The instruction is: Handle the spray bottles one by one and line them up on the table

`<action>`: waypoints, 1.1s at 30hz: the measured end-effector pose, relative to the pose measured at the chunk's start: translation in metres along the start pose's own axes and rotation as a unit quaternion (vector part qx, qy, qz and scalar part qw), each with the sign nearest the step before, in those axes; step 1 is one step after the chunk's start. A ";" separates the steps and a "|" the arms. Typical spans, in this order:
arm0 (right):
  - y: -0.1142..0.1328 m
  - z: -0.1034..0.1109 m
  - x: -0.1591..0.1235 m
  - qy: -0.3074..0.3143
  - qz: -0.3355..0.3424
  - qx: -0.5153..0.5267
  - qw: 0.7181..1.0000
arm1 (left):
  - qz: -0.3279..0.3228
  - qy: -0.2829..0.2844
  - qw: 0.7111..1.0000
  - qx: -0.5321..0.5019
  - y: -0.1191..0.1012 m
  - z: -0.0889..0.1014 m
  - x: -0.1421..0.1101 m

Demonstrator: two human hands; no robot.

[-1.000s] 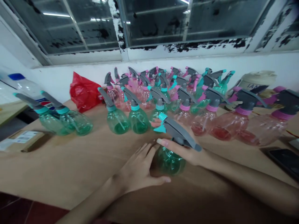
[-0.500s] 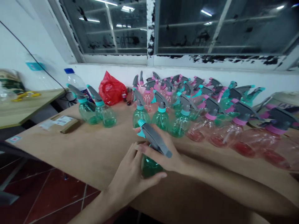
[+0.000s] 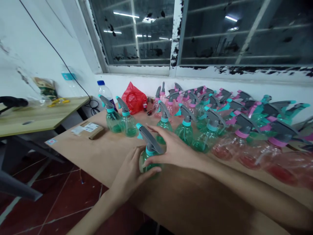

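Observation:
My left hand (image 3: 130, 174) is closed round the clear green body of a spray bottle (image 3: 150, 140), which has a grey trigger head and a turquoise collar. The bottle is upright over the front part of the table. My right hand (image 3: 174, 147) curves about the head from the right, index finger stretched out and thumb low by the collar and upper body. A gap shows between that palm and the grey head; the other right fingers are partly hidden. Just behind stand more green spray bottles (image 3: 184, 132), with a little liquid inside.
Pink spray bottles (image 3: 244, 140) crowd the right side of the brown table (image 3: 97, 156). Two green spray bottles (image 3: 128, 125) stand at the left, near a red plastic bag (image 3: 134, 99) and a blue-capped bottle (image 3: 104, 89). A flat cardboard box (image 3: 94, 132) lies left.
The view has swung left, so the scene sits farther right. My right hand has loosened from the trigger head and its fingers have spread. My left hand still holds the spray bottle.

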State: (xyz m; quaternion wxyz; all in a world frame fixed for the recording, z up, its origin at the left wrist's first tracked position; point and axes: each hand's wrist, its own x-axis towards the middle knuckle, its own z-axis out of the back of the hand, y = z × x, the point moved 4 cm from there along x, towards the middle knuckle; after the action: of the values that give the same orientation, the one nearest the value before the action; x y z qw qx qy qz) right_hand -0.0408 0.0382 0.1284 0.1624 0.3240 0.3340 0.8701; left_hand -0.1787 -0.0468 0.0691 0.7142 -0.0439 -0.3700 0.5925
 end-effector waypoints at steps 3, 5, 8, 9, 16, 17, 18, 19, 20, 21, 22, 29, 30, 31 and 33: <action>0.006 0.021 0.002 -0.028 -0.002 -0.003 1.000 | 0.020 -0.029 0.999 0.005 0.016 0.007 0.005; 0.012 0.037 0.005 -0.086 0.024 0.010 0.996 | 0.023 -0.043 0.999 0.018 0.025 0.010 0.009; 0.014 0.059 0.013 -0.182 0.057 -0.055 0.980 | 0.020 -0.060 0.996 0.061 0.037 0.011 0.019; 0.013 0.064 0.017 -0.202 0.062 -0.100 0.972 | 0.017 -0.067 0.995 0.076 0.041 0.011 0.022; -0.007 0.059 0.056 -0.172 -0.028 -0.457 0.872 | -0.001 -0.084 0.990 0.113 0.061 0.008 0.052; -0.010 0.055 0.061 -0.164 -0.042 -0.493 0.853 | -0.003 -0.085 0.989 0.118 0.063 0.008 0.056; -0.012 0.052 0.065 -0.159 -0.051 -0.512 0.842 | -0.004 -0.086 0.988 0.124 0.064 0.008 0.060; -0.013 0.049 0.069 -0.156 -0.057 -0.522 0.837 | -0.005 -0.087 0.988 0.130 0.066 0.008 0.063; -0.015 0.046 0.072 -0.154 -0.061 -0.525 0.835 | -0.005 -0.089 0.987 0.136 0.068 0.008 0.066; -0.017 0.045 0.074 -0.153 -0.063 -0.527 0.834 | -0.004 -0.092 0.986 0.141 0.070 0.007 0.069; -0.019 0.043 0.076 -0.151 -0.065 -0.530 0.832 | -0.003 -0.094 0.985 0.146 0.072 0.007 0.072; -0.028 0.041 0.082 -0.124 -0.061 -0.542 0.829 | -0.005 -0.094 0.979 0.182 0.073 0.009 0.085; -0.029 0.041 0.081 -0.122 -0.060 -0.543 0.829 | -0.007 -0.094 0.977 0.190 0.072 0.010 0.087; -0.029 0.041 0.081 -0.121 -0.060 -0.543 0.829 | -0.009 -0.094 0.976 0.198 0.070 0.011 0.088; -0.029 0.041 0.081 -0.119 -0.060 -0.543 0.829 | -0.016 -0.096 0.972 0.213 0.068 0.012 0.091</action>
State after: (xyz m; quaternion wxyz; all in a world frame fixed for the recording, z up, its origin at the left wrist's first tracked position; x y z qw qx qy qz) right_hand -0.0712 0.1191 0.1685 0.4022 0.2638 -0.1958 0.8546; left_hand -0.2393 0.0488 0.0869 0.6778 0.1726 -0.3024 0.6476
